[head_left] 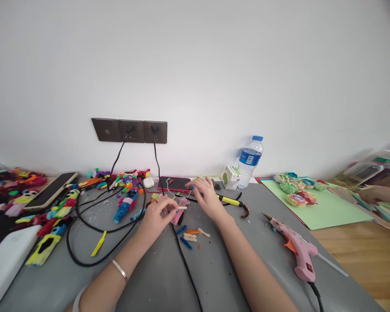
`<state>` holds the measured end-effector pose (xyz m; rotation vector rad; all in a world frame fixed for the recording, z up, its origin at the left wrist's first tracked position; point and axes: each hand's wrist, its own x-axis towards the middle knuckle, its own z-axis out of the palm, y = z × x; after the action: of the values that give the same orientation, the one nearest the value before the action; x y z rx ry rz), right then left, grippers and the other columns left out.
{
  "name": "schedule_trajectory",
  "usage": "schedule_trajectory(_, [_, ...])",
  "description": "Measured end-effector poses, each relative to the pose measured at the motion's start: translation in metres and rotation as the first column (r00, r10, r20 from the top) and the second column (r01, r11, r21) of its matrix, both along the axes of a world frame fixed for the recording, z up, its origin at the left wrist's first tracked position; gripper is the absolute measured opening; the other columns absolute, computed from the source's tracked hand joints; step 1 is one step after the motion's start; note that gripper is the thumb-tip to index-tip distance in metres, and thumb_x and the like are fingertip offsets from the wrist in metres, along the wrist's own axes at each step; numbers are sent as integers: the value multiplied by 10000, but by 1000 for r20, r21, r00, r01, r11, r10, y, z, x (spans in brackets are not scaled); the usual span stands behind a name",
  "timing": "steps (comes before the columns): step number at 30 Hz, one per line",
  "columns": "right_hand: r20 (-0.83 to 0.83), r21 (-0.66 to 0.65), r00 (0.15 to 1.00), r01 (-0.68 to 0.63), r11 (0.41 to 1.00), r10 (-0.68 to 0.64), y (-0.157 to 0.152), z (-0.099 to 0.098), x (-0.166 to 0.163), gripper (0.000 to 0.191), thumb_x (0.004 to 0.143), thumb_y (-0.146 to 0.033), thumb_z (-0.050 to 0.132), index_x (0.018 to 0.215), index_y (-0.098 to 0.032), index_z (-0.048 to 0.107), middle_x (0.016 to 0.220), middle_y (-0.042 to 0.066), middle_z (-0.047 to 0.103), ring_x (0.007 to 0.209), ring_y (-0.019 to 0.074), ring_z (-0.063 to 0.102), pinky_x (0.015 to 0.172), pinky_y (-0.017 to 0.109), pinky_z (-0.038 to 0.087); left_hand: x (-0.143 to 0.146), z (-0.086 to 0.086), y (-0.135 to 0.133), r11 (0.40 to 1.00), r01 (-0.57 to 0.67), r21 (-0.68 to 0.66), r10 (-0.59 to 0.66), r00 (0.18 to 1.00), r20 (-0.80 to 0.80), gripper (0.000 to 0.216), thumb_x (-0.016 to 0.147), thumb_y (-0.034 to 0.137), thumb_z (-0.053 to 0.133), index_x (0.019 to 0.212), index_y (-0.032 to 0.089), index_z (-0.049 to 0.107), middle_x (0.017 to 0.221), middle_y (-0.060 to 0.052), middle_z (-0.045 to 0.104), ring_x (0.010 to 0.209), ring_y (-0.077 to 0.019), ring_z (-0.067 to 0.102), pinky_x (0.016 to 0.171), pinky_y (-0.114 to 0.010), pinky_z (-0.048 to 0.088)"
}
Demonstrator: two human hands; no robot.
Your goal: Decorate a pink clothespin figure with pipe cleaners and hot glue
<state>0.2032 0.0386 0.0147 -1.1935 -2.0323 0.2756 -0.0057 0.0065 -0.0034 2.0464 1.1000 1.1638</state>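
My left hand [157, 216] is closed in a pinch on a short cream pipe cleaner piece [182, 208], which points right from the fingertips. Just beyond it lies a pink fuzzy figure [178, 213], partly covered by my fingers. My right hand [208, 200] is raised to the right of it, fingers bent and drawn together; whatever they hold is too small to make out. Behind the hands lies a phone with a red edge [175, 183]. Short blue, orange and cream pipe cleaner pieces [190, 237] lie loose on the grey table [143, 277] between my forearms.
A pink glue gun [295, 249] lies at right. A water bottle [249, 164] and small carton [230, 177] stand by the wall. Black cables [73, 249] loop at left among several fuzzy figures [125, 208]. Another person's hand [380, 195] shows at far right near papers.
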Motion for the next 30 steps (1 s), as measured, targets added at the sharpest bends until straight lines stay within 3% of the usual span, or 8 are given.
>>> schedule_trajectory(4, [-64,-49,995,-84,995,81,-1,-2,-3,347,1010,-276,296,1040,-258,641,963,58,685,974,221,602,1113,468,211,-4,1,7,983,-105,-148,137,964,230,87,822,258,596,812,188,646,793,-31,673,682,-151,598,581,-230,451])
schedule_trajectory(8, [-199,-95,967,-179,979,158,-1,-4,-7,298,996,-338,363,983,-229,640,971,69,695,953,232,606,990,414,369,-3,1,9,974,-102,-204,170,921,351,133,793,308,629,798,178,656,791,-40,670,723,-163,616,589,-224,464])
schedule_trajectory(14, [-419,-205,889,-289,935,183,-4,-3,-12,245,935,-350,492,1132,-213,540,969,69,667,932,216,625,810,331,481,0,0,8,970,-109,-215,185,910,371,143,768,317,651,791,175,646,776,-35,659,721,-163,607,617,-232,473])
schedule_trajectory(19, [-407,-214,877,-364,906,256,-6,0,-14,122,880,-287,585,970,-209,608,943,48,663,908,197,626,860,323,477,-1,-1,8,971,-106,-216,182,910,372,132,765,306,653,787,177,637,773,-30,649,727,-166,604,616,-235,466])
schedule_trajectory(22, [-399,-208,884,-345,915,243,-4,-1,-15,94,888,-281,570,887,-200,618,906,45,653,877,191,618,826,313,473,-1,-1,8,967,-98,-235,181,915,361,126,755,301,648,782,179,630,771,-27,642,727,-165,597,616,-234,457])
schedule_trajectory(26, [-408,-186,900,-250,950,157,0,-6,-13,216,930,-338,498,768,-202,543,874,54,630,830,185,587,770,306,460,-1,-1,8,965,-99,-244,183,917,354,94,751,269,638,780,181,627,777,-26,640,731,-164,595,639,-240,455])
schedule_trajectory(30, [-479,-183,862,-285,941,167,0,-6,-12,152,924,-355,507,912,-211,553,937,58,622,894,192,599,804,312,475,0,-1,6,970,-103,-221,175,924,339,61,756,238,631,777,181,635,806,-32,654,743,-166,603,665,-250,463])
